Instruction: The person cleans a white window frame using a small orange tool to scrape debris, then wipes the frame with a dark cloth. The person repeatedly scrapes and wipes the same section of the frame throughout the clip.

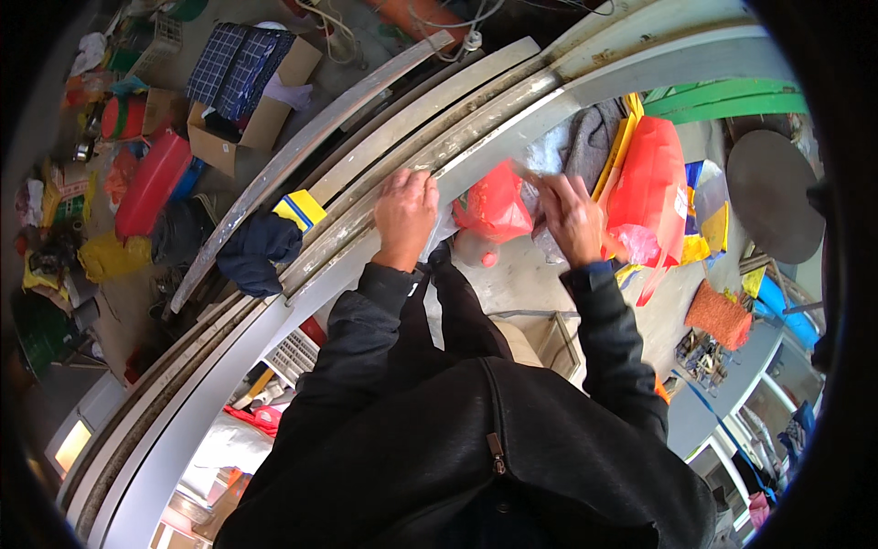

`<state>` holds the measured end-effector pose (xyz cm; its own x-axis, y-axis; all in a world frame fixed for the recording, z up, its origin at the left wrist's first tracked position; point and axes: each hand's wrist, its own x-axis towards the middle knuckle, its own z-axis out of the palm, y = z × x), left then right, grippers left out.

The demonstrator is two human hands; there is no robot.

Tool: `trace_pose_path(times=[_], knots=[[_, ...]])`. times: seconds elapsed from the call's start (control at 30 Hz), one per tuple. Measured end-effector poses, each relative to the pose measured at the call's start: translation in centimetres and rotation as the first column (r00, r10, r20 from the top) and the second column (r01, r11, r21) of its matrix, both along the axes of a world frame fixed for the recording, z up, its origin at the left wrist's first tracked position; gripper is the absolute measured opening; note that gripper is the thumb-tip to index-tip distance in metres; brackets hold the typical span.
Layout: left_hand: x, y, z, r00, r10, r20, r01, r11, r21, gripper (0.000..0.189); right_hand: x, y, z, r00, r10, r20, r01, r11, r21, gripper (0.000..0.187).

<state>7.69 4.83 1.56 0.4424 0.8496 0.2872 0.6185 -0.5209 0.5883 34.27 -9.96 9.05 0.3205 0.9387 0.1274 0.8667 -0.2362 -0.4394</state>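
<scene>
My left hand (408,216) rests with curled fingers on the long, worn, paint-spotted rail (473,120) of a frame; whether it pinches something small is hidden. My right hand (573,219) is closed around a hand tool (612,247) with an orange-brown handle, held above the floor to the right of the rail. The tool's far end is blurred, so its kind cannot be told. A yellow and blue box (300,211) and a dark blue cloth (260,250) lie on the rails to the left of my left hand.
Below the rail stand a red plastic bag (494,206), a clear bottle with a red cap (477,248) and a red tote bag (648,185). A round dark disc (775,195) is at the right. Beyond the rails are a cardboard box (264,127) and a red basin (154,182).
</scene>
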Motion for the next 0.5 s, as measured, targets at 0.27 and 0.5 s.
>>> trace_pose_path(times=[0.27, 0.5], knots=[[0.7, -0.5, 0.1, 0.994, 0.097, 0.053, -0.097, 0.995, 0.000, 0.011, 1.2, 12.4, -3.3, 0.967, 0.249, 0.055, -0.240, 0.961, -0.135, 0.010], [-1.6, -0.2, 2.0, 0.987, 0.155, 0.042, -0.156, 0.987, 0.039, 0.021, -2.6, 11.0, -2.6, 0.927, 0.314, 0.207, -0.300, 0.949, -0.098, 0.010]])
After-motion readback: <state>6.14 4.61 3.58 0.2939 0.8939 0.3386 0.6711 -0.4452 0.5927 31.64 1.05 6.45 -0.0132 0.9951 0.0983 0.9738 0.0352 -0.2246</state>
